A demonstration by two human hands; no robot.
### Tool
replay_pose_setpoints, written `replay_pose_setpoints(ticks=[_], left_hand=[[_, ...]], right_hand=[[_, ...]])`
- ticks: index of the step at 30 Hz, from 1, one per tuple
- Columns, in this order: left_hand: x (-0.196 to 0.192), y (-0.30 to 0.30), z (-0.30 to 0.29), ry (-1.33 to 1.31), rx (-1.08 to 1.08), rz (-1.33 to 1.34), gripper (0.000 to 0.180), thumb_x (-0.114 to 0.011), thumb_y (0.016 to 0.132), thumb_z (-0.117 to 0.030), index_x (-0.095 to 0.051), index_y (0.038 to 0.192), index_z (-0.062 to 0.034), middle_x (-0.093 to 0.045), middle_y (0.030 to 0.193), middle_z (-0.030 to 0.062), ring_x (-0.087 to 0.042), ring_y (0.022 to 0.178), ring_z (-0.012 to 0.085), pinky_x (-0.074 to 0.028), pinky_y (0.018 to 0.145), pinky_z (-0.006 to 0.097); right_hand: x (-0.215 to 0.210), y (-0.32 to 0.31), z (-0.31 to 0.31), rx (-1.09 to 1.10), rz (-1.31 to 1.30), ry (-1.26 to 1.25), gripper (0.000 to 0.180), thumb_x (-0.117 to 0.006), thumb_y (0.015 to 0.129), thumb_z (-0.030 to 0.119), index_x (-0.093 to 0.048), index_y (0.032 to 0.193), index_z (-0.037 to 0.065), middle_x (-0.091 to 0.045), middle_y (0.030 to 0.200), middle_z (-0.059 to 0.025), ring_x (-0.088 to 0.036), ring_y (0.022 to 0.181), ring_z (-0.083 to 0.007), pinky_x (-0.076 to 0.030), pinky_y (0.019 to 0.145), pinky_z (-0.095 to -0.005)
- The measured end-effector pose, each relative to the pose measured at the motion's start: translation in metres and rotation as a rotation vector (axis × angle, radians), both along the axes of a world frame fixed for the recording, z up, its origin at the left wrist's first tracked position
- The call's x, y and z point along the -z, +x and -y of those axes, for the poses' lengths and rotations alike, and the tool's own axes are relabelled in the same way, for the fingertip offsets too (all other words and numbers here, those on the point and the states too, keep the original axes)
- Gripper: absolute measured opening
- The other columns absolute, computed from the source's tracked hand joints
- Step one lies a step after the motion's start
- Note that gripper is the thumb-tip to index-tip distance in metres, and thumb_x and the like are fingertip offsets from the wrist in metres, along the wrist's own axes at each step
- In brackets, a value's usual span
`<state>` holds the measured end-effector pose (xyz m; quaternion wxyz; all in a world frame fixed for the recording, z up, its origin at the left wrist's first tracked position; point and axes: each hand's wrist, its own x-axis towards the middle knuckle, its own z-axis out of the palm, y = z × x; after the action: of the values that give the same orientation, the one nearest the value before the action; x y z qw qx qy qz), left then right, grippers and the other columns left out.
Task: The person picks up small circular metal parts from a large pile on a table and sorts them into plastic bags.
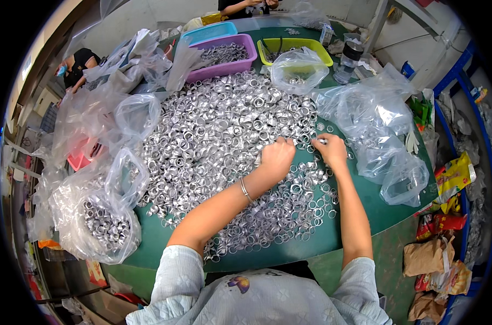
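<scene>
A big heap of small silver metal rings [219, 135] covers the green table [365, 208]. My left hand [277, 157] rests on the heap's right side with its fingers curled over some rings. Close beside it, my right hand [331, 149] pinches a single ring at its fingertips, at the heap's right edge. A thin bracelet sits on my left wrist. Both forearms reach in from the lower edge.
Clear plastic bags lie around: one full of rings [102, 225] at the left, emptier ones [387, 141] at the right. A purple tray of rings [224, 55], a blue tray [208, 32] and a yellow-green tray [294, 46] stand at the back. Other people sit beyond.
</scene>
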<state>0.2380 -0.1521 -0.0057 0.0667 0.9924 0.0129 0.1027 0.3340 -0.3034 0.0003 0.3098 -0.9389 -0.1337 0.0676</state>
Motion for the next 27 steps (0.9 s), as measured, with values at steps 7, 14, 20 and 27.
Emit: replay_pose_setpoints(ticks=[7, 14, 20, 27], left_hand=[[0.012, 0.004, -0.011, -0.162, -0.079, -0.012, 0.019, -0.062, 0.073, -0.004, -0.054, 0.09, -0.0006, -0.063, 0.089, 0.0165, -0.065, 0.065, 0.0274, -0.05, 0.05, 0.034], [-0.015, -0.033, -0.033, -2.169, -0.018, -0.184, 0.018, -0.05, 0.086, -0.008, -0.054, 0.103, -0.0042, -0.063, 0.092, 0.0132, -0.057, 0.058, 0.014, -0.037, 0.037, 0.019], [-0.017, -0.064, -0.034, -2.38, 0.018, -0.254, 0.033, -0.046, 0.081, -0.003, -0.053, 0.113, -0.0063, -0.061, 0.098, 0.0109, -0.061, 0.074, 0.0168, -0.044, 0.046, 0.022], [-0.031, -0.091, -0.013, -2.54, -0.451, -0.121, 0.024, -0.061, 0.086, -0.016, -0.056, 0.107, -0.0042, -0.06, 0.101, 0.0136, -0.06, 0.101, 0.0266, -0.056, 0.078, 0.033]], right_hand=[[0.001, -0.007, 0.047, -0.031, -1.099, 1.652, 0.026, -0.054, 0.09, 0.018, -0.056, 0.113, 0.006, -0.057, 0.105, -0.013, -0.059, 0.06, -0.0194, -0.039, 0.033, -0.0228], [0.011, 0.014, 0.062, -0.08, -0.669, 1.005, 0.025, -0.061, 0.086, 0.017, -0.062, 0.111, 0.012, -0.064, 0.088, -0.0066, -0.061, 0.068, -0.0167, -0.041, 0.039, -0.0221], [0.005, -0.002, 0.02, -0.062, 0.505, -0.342, 0.02, -0.07, 0.073, 0.023, -0.068, 0.085, 0.007, -0.065, 0.08, -0.0158, -0.064, 0.067, -0.0331, -0.051, 0.06, -0.043], [-0.002, -0.01, 0.033, -0.001, 0.046, 0.409, 0.016, -0.066, 0.078, 0.016, -0.069, 0.086, 0.002, -0.064, 0.069, -0.0106, -0.061, 0.055, -0.0173, -0.048, 0.047, -0.0306]])
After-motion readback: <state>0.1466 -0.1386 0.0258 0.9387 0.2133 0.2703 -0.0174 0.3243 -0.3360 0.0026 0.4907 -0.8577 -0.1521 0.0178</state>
